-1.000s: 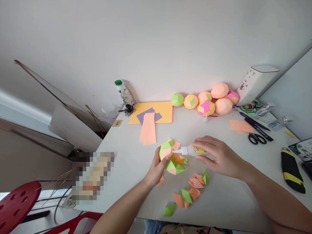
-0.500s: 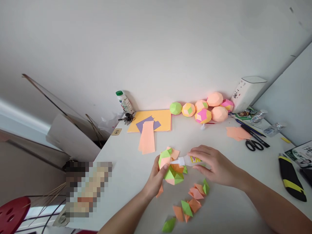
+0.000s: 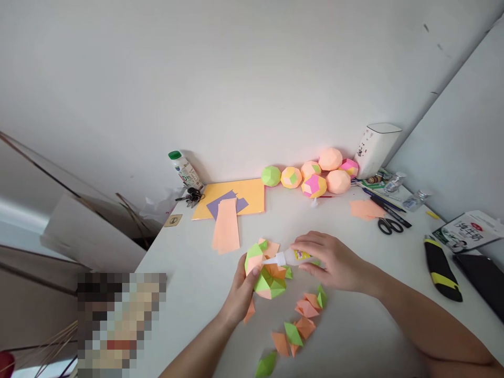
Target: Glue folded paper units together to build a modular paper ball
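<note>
Green-and-peach paper polyhedron (image 3: 271, 278), gripped by the left hand (image 3: 241, 291), seems angled so its open side meets the glue bottle (image 3: 290, 257) the right hand (image 3: 329, 260) grips.

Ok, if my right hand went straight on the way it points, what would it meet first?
Likely the green-and-peach paper piece in your left hand: the nozzle of the bottle in your right hand appears at its edge, though actual contact is hard to tell.
</note>
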Motion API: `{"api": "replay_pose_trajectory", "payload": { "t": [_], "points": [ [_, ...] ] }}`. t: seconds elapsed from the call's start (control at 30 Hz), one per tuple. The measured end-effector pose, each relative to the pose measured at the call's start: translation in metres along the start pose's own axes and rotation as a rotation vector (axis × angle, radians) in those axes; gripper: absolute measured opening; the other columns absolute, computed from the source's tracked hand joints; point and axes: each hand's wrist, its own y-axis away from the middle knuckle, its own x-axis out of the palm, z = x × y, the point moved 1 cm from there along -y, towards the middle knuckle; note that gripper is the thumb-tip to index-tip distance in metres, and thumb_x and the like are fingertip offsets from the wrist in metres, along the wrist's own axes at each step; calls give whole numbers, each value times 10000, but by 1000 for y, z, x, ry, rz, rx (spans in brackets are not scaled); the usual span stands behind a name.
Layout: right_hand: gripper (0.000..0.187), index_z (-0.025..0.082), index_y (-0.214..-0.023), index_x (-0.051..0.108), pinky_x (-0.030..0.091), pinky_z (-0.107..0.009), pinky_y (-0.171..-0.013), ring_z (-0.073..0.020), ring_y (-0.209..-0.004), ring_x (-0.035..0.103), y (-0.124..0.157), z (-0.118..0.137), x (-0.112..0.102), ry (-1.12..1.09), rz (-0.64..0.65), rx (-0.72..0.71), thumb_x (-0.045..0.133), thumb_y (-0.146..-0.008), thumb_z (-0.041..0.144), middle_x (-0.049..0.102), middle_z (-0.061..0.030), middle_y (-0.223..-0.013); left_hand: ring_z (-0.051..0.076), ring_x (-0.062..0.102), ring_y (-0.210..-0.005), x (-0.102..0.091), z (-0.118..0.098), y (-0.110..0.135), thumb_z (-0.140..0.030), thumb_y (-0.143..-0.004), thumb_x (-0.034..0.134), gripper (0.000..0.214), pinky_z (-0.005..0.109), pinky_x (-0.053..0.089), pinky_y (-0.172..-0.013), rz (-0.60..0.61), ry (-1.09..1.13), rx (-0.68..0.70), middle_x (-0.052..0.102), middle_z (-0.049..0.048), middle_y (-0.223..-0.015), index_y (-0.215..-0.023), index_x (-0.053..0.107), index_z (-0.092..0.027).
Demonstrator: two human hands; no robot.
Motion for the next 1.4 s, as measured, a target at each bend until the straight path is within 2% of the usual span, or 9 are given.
{"api": "replay_pose_trajectory", "payload": {
  "t": [0.37, 0.63, 0.8, 1.03, 1.1, 1.2, 1.27, 1.33, 1.4],
  "points": [
    [333, 179, -1164, 555, 519, -379, -783, -223, -933, 585, 1, -5, 0, 30, -38, 20, 564, -833, 134, 647, -94, -1066, 306, 528, -1156, -2, 4, -1, -495, -808, 570, 556, 416, 452, -902, 24, 15, -3, 529, 120, -1316, -1276, 421, -234],
    [298, 178, -1146, 573, 527, -368, -788, -220, -930, 600, 0, 1, 0, 30, 0, 5, 550, -850, 152, 657, -99, -1039, 317, 537, -1142, -2, 3, -2, -501, -812, 564, 555, 413, 457, -886, 32, 5, 1, 525, 134, -1320, -1271, 423, -222],
    [308, 195, -1157, 566, 537, -365, -776, -224, -943, 602, 0, -3, -2, 49, -43, 46, 540, -853, 163, 654, -97, -1051, 317, 511, -1181, 0, 2, 0, -489, -822, 556, 571, 435, 433, -935, 28, 2, -8, 530, 134, -1313, -1301, 401, -218],
    [325, 203, -1174, 549, 538, -358, -783, -217, -946, 601, 1, -2, 1, 6, 6, 14, 547, -852, 160, 652, -90, -1057, 314, 509, -1185, 0, 2, 1, -476, -824, 562, 606, 445, 417, -957, 22, 29, -40, 521, 126, -1327, -1341, 357, -235],
    [326, 215, -1180, 542, 533, -352, -807, -214, -971, 599, 1, -4, 1, -19, -37, 20, 547, -857, 170, 644, -87, -1071, 315, 514, -1178, -2, 4, 1, -468, -837, 548, 564, 444, 418, -951, 48, 24, -33, 526, 128, -1320, -1322, 385, -232],
    [349, 232, -1214, 509, 518, -344, -849, -208, -1012, 587, 1, -12, -3, -81, -157, 82, 537, -868, 199, 606, -87, -1117, 317, 517, -1172, -5, 7, -1, -468, -844, 537, 534, 439, 417, -939, 81, 29, -35, 543, 125, -1302, -1310, 413, -238],
    [384, 228, -1239, 485, 521, -338, -826, -202, -974, 592, -1, -22, -5, -114, -184, 173, 534, -859, 207, 578, -91, -1120, 311, 513, -1173, -8, 9, -3, -478, -839, 540, 542, 429, 414, -935, 110, 68, -30, 549, 114, -1294, -1317, 417, -255],
    [397, 214, -1226, 495, 529, -328, -768, -192, -895, 601, -3, -36, -4, -114, -120, 276, 540, -832, 196, 563, -89, -1094, 304, 521, -1147, -9, 10, -4, -504, -834, 530, 534, 416, 421, -914, 164, 127, -12, 568, 106, -1255, -1298, 452, -253],
    [359, 202, -1156, 546, 529, -319, -742, -185, -862, 606, -5, -52, 4, -88, 13, 363, 564, -798, 182, 559, -81, -1078, 293, 551, -1078, -8, 9, -4, -545, -826, 507, 519, 406, 432, -877, 217, 194, -7, 605, 101, -1164, -1242, 518, -233]
  ]
}}
